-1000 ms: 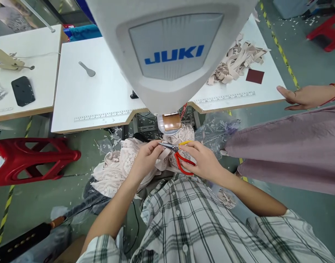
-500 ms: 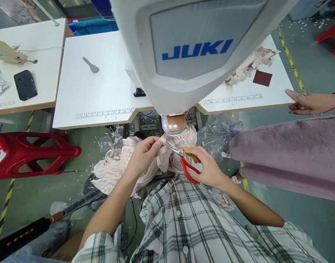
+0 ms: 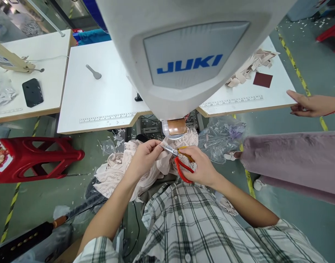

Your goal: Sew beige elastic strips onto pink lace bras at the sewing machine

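1. Left hand's grip is pinching lace cloth, which is lying on the lap off the table's front edge.
2. Right hand is clutching scissors, blades reaching that cloth.
3. Snipping's looking midway imo; strips are lying near the table's right edge, can't tell what's left.

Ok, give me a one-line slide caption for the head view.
Right hand holds scissors to pale fabric pinched in left hand, before a JUKI machine.
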Demonstrator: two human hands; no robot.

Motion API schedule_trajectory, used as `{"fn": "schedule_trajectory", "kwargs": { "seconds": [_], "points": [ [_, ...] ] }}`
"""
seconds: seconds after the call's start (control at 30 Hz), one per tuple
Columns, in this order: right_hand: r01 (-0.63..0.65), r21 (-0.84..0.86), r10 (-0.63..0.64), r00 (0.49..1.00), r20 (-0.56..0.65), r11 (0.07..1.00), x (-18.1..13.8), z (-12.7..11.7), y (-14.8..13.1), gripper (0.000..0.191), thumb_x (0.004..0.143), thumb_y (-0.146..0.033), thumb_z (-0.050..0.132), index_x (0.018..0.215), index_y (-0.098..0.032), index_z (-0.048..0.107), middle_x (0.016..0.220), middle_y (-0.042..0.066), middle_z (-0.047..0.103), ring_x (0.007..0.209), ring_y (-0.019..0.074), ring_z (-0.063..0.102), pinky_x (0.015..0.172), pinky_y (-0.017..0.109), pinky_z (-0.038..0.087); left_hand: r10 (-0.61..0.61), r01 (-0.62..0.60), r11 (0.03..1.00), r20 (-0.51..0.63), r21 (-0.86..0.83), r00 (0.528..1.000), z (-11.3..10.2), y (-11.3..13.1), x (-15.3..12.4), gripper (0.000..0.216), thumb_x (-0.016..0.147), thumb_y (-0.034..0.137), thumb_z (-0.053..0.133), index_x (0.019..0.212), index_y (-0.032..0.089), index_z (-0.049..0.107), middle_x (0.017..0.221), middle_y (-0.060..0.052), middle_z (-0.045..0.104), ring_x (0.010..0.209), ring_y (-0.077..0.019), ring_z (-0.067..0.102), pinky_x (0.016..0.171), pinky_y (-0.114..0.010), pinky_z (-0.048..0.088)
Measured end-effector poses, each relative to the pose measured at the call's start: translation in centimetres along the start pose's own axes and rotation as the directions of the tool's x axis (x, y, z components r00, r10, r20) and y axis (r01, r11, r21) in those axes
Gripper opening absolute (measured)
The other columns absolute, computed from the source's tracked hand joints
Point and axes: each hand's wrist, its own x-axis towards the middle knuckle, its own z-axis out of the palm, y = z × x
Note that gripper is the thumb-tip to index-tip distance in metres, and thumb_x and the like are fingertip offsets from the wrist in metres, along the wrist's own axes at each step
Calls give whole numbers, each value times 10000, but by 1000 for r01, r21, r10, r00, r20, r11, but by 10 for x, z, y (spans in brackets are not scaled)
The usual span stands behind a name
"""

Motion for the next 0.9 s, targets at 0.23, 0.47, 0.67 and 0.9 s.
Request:
{"fn": "schedule_trajectory", "kwargs": {
  "seconds": [0.23, 0.47, 0.67, 0.9],
  "points": [
    [-43, 35, 42, 999, 31, 998, 7, -3, 1, 381, 850, -275, 636, 1229, -252, 611, 1155, 90, 703, 1027, 245, 672, 831, 401, 573, -13, 13, 998, 5, 61, 1000, -3, -2, 1, 297, 871, 440, 586, 824, 167, 693, 632, 15, 550, 557, -108, 419, 528, -228, 317],
    [-118, -2, 118, 993, 26, 993, -5, -16, 6, 348, 884, -267, 595, 1227, -280, 653, 1079, 65, 733, 897, 222, 694, 770, 367, 574, -3, 1, 1000, -84, -24, 996, -2, -5, 5, 289, 845, 453, 626, 799, 171, 669, 645, 16, 584, 567, -105, 465, 544, -221, 358],
    [-163, -110, 163, 987, -4, 981, -19, -56, 32, 318, 835, -291, 604, 1138, -266, 699, 856, 43, 699, 617, 176, 601, 574, 317, 509, 218, -145, 933, -195, 330, 956, -3, -4, 3, 223, 874, 346, 564, 945, 196, 714, 833, -34, 732, 742, -160, 632, 673, -249, 459],
    [-334, -484, 196, 929, -313, 809, 54, -146, 83, 284, 815, -373, 632, 1029, -198, 696, 912, 106, 718, 775, 265, 637, 617, 336, 445, 218, -192, 873, -5, 448, 976, -16, 8, 1, 262, 892, 335, 513, 1010, 200, 703, 913, -75, 764, 846, -213, 710, 737, -285, 516]
  ]
}}
